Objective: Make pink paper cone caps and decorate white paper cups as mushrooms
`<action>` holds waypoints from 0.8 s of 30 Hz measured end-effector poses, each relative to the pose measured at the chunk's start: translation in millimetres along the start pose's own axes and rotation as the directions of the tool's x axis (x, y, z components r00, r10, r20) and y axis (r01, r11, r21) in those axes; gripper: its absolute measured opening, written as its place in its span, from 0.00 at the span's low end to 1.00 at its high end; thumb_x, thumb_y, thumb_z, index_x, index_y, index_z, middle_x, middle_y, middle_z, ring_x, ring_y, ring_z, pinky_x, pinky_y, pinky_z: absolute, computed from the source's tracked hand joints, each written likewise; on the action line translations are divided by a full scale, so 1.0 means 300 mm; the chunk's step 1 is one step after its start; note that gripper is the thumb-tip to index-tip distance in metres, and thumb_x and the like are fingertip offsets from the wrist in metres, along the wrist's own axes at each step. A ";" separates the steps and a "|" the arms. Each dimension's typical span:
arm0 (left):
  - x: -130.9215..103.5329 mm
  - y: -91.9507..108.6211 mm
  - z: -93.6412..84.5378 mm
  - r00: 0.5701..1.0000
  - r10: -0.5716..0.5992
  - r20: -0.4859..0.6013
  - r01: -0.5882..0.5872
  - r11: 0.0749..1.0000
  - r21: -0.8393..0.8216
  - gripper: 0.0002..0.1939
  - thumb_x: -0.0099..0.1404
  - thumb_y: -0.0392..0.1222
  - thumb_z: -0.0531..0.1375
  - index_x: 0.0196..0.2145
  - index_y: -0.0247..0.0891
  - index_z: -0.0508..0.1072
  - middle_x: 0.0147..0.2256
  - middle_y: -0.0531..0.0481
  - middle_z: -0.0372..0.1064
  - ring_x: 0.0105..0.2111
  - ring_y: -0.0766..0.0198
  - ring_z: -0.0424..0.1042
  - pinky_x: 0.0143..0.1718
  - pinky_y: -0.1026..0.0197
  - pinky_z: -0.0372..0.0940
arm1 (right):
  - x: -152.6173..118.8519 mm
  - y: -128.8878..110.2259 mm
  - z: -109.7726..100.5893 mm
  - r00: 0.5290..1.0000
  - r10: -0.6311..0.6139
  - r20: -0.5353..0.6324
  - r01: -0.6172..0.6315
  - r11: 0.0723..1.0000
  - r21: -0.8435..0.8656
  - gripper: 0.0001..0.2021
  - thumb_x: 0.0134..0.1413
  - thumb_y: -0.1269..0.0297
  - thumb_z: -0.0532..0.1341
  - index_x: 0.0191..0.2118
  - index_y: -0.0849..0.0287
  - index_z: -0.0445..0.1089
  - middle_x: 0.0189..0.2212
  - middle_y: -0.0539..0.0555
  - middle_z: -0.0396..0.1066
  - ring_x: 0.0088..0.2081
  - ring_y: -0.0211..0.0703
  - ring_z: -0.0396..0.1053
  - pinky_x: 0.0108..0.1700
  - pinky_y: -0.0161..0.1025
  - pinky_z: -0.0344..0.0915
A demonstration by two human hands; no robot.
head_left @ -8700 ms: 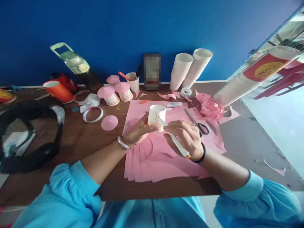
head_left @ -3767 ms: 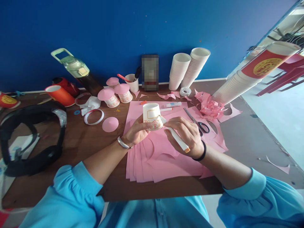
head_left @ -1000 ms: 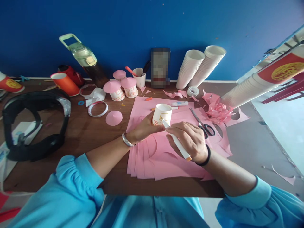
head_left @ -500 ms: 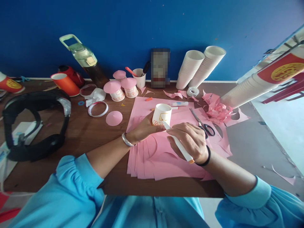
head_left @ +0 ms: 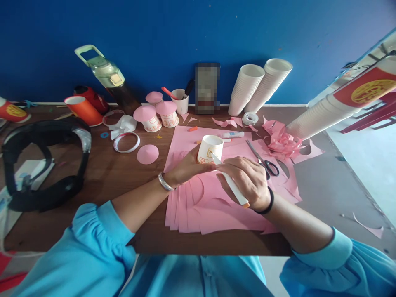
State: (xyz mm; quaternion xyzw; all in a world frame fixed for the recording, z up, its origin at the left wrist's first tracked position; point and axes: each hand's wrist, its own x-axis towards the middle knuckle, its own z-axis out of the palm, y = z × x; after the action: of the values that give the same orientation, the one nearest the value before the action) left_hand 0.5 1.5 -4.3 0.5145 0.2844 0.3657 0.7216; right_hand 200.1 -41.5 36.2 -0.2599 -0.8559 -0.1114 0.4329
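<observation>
A white paper cup (head_left: 216, 143) is tilted in my left hand (head_left: 188, 168), which wraps its left side and base. Orange flowers and a yellow-brown square outline are drawn on the cup's side. My right hand (head_left: 246, 179) grips a white marker (head_left: 233, 189) with an orange end, and its tip touches the cup near the square. Both hands are above a stack of pink paper sheets (head_left: 185, 210). Black-handled scissors (head_left: 261, 159) lie on the paper just beyond my right hand.
Behind stand small decorated cups with pink cone tops (head_left: 167, 108), a pen cup (head_left: 180, 105), a phone (head_left: 207, 88) and tall cup stacks (head_left: 247, 86). A pink cone (head_left: 147, 154), tape ring (head_left: 126, 142), bottle (head_left: 108, 74) and black headset (head_left: 46, 165) are left. Crumpled pink scraps (head_left: 283, 142) lie right.
The marker tip has moved slightly on the cup, and more yellow-brown lines show inside the square. My left hand keeps its hold on the cup. The whole view has shifted a little.
</observation>
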 end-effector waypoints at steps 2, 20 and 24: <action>0.000 -0.003 -0.003 1.000 -0.007 -0.003 0.007 1.000 -0.002 0.33 0.57 0.49 0.74 0.56 0.40 0.70 0.51 0.43 0.74 0.53 0.49 0.72 0.53 0.48 0.66 | 0.000 0.000 -0.003 1.000 0.004 0.003 -0.004 1.000 0.008 0.13 0.60 0.76 0.62 0.50 0.62 0.68 0.35 0.58 0.77 0.32 0.44 0.75 0.32 0.40 0.72; -0.001 -0.005 -0.005 1.000 0.007 -0.026 -0.007 0.999 -0.037 0.31 0.59 0.49 0.74 0.55 0.40 0.69 0.48 0.44 0.74 0.50 0.53 0.72 0.52 0.50 0.65 | 0.000 -0.010 0.001 1.000 0.014 -0.023 -0.013 0.999 0.037 0.12 0.60 0.75 0.62 0.49 0.61 0.70 0.32 0.56 0.76 0.30 0.43 0.74 0.32 0.39 0.72; -0.001 0.007 0.002 1.000 0.006 0.000 -0.006 1.000 -0.004 0.30 0.58 0.51 0.74 0.53 0.40 0.71 0.46 0.45 0.74 0.49 0.53 0.72 0.50 0.50 0.66 | 0.004 -0.007 -0.002 0.999 0.010 -0.048 -0.008 1.000 0.027 0.13 0.60 0.75 0.62 0.50 0.61 0.69 0.33 0.56 0.76 0.31 0.44 0.75 0.33 0.40 0.73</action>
State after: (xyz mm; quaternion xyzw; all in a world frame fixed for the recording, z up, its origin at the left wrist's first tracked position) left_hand 0.2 1.3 -2.1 0.5137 0.2821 0.3682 0.7218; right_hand 198.9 -43.2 37.7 -0.2554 -0.8456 -0.1043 0.4571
